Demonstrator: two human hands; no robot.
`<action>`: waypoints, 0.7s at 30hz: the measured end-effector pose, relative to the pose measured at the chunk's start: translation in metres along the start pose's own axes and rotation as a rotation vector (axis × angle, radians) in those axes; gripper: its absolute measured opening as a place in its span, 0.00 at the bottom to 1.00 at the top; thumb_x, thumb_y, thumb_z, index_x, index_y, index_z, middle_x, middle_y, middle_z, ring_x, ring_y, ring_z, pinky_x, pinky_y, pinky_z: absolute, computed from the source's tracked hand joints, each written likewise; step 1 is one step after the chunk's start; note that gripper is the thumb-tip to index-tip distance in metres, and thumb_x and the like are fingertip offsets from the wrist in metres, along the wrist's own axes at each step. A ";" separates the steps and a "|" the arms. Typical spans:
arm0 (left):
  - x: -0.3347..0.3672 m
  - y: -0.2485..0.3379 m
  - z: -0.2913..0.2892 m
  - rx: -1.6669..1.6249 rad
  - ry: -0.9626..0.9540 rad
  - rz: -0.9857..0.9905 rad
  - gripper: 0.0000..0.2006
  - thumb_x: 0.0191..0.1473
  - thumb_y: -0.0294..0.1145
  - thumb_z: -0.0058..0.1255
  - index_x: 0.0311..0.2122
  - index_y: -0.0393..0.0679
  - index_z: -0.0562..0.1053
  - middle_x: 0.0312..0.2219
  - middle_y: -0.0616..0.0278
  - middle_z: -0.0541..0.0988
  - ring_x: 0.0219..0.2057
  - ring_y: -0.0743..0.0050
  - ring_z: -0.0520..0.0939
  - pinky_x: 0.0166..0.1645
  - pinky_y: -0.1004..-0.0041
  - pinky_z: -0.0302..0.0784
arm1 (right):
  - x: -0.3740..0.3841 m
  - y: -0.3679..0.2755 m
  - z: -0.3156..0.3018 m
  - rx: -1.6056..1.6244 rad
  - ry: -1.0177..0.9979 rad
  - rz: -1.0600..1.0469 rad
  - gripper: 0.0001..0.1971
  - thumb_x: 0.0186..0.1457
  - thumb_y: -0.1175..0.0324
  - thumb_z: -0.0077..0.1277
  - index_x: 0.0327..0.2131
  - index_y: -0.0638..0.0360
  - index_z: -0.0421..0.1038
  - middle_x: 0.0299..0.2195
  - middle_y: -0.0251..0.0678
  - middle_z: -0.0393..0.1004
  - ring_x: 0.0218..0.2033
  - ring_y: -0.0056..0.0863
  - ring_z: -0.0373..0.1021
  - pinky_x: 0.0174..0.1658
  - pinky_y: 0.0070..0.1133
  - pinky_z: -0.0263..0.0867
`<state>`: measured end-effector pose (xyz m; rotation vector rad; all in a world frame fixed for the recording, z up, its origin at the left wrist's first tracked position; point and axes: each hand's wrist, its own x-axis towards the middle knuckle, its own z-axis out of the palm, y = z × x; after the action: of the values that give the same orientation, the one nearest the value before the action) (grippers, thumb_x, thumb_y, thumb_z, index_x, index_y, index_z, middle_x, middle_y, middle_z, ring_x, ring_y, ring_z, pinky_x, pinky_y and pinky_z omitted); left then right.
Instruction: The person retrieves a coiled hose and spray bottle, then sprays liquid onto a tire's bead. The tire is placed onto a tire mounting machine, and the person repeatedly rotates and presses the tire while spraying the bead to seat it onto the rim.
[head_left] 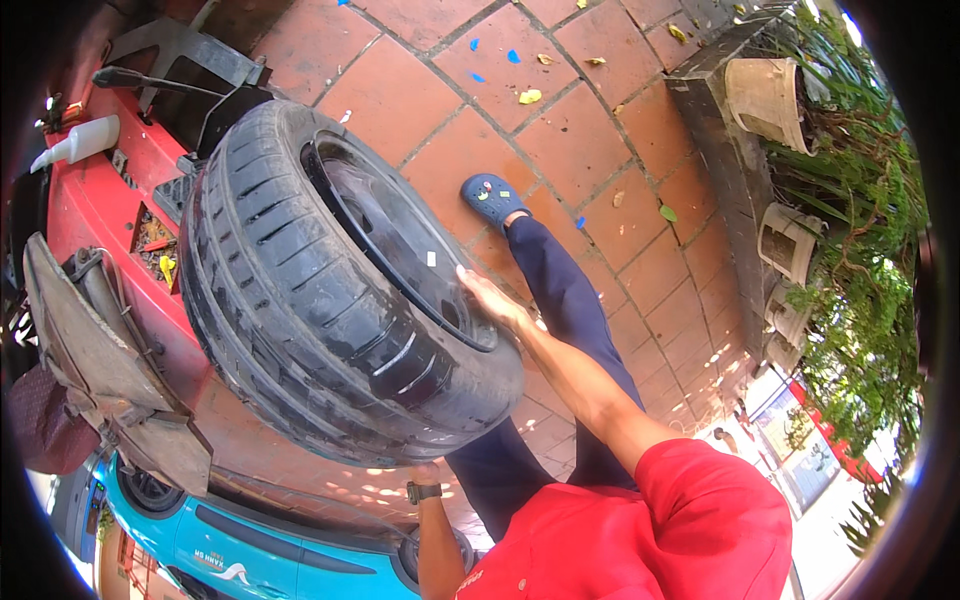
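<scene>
A car wheel, a black tyre (290, 260) on a dark steel rim (385, 215), fills the middle of the view, tilted against the side of a red machine (90, 200). My right hand (490, 298) grips it at the rim's near right edge, fingertips over the rim near a small white sticker. My left hand (425, 474), with a watch on its wrist, is at the tyre's lower edge; its fingers are hidden behind the rubber, and it seems to support the wheel from there.
A white squeeze bottle (85, 142) lies on the red machine, beside a rusty metal blade (105, 340). Behind my left arm stands a teal car (270, 555). Potted plants (765, 98) line a ledge on the right. My blue clog (492, 197) stands on red tiles.
</scene>
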<state>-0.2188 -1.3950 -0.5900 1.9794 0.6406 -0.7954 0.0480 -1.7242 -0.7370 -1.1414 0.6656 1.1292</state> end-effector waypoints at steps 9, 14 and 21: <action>-0.006 0.067 0.013 -0.593 0.345 -0.137 0.53 0.65 0.81 0.37 0.79 0.45 0.51 0.76 0.53 0.57 0.77 0.50 0.57 0.79 0.51 0.53 | -0.025 0.023 0.043 0.079 0.151 -0.120 0.53 0.73 0.26 0.28 0.80 0.65 0.41 0.83 0.46 0.35 0.84 0.36 0.30 0.83 0.32 0.29; 0.002 0.177 -0.073 -0.821 0.313 -0.235 0.54 0.68 0.81 0.31 0.82 0.44 0.45 0.81 0.53 0.50 0.80 0.51 0.53 0.81 0.52 0.50 | -0.094 0.028 0.069 0.110 0.246 0.145 0.59 0.67 0.19 0.32 0.80 0.64 0.42 0.83 0.50 0.32 0.84 0.39 0.31 0.82 0.34 0.30; 0.057 0.254 -0.130 -1.028 0.384 -0.091 0.52 0.71 0.78 0.30 0.81 0.40 0.48 0.80 0.47 0.53 0.80 0.48 0.53 0.82 0.52 0.45 | -0.149 -0.064 0.052 0.607 -0.238 0.237 0.52 0.73 0.33 0.45 0.80 0.65 0.40 0.82 0.53 0.40 0.82 0.46 0.43 0.79 0.42 0.49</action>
<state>0.0325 -1.3956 -0.4427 1.1372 1.0930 -0.0464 0.0510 -1.7275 -0.5670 -0.4129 0.8920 1.1285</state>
